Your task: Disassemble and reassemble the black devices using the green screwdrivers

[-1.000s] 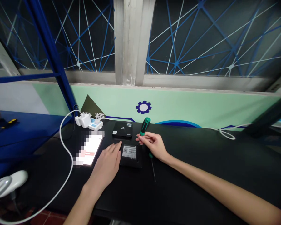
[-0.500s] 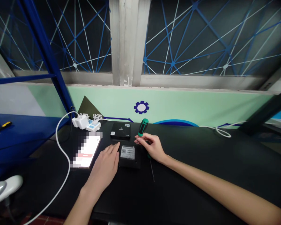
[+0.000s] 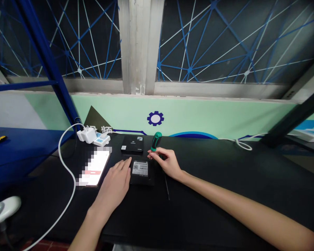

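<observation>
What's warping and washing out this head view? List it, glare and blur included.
In the head view, wide-angle distortion stretches the edges: the blue post leans and the right arm looks drawn out. The phone screen glows brightest, with a pixel mosaic blurring it. The window panes stay dark, and the corners fall dim.

I can make out white Chinese characters (image 3: 102,129) on the green wall (image 3: 172,118), but the sticker (image 3: 140,167) on the black box (image 3: 141,177) is too small to read.
</observation>
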